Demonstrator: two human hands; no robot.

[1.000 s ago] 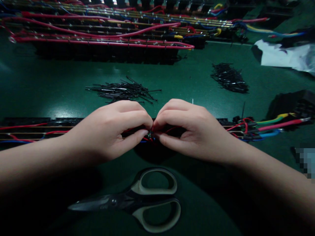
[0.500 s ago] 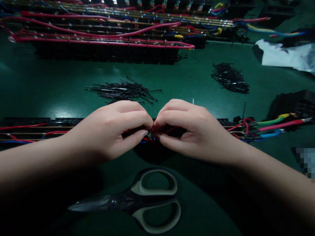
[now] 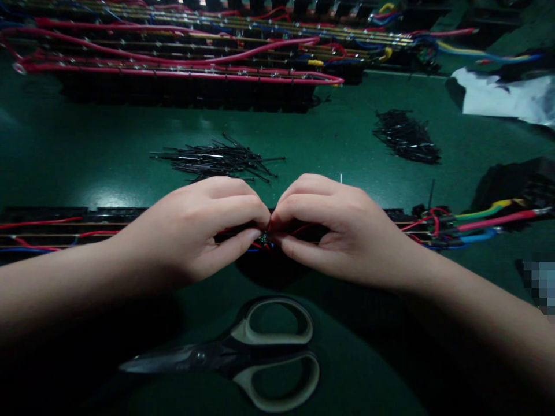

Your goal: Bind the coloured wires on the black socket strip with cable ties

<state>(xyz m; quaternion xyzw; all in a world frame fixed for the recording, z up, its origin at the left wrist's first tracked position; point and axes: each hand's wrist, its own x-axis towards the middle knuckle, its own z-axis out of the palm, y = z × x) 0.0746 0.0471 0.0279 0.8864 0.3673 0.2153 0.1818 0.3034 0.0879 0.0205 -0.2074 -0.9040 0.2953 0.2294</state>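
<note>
A long black strip assembly (image 3: 117, 214) with brass-coloured rails and red and blue wires runs left to right beneath my hands. My left hand (image 3: 203, 225) is closed in a pinch over its middle, thumb and forefinger almost meeting the other hand's fingertips. Mirroring it, my right hand (image 3: 342, 225) also pinches there, with a bit of red wire and a small shiny part showing between the fingertips. What exactly the fingers grip is too small and covered to name. Closer to me, scissors (image 3: 217, 355) with black and pale handles lie with their blades pointing left.
Just beyond my hands lies a pile of black cable ties (image 3: 212, 159), with a second pile of cable ties (image 3: 407, 136) farther right. Similar wired assemblies (image 3: 186, 63) with thick red cables fill the back of the green table (image 3: 312, 133). A white plastic bag (image 3: 498, 95) lies at right.
</note>
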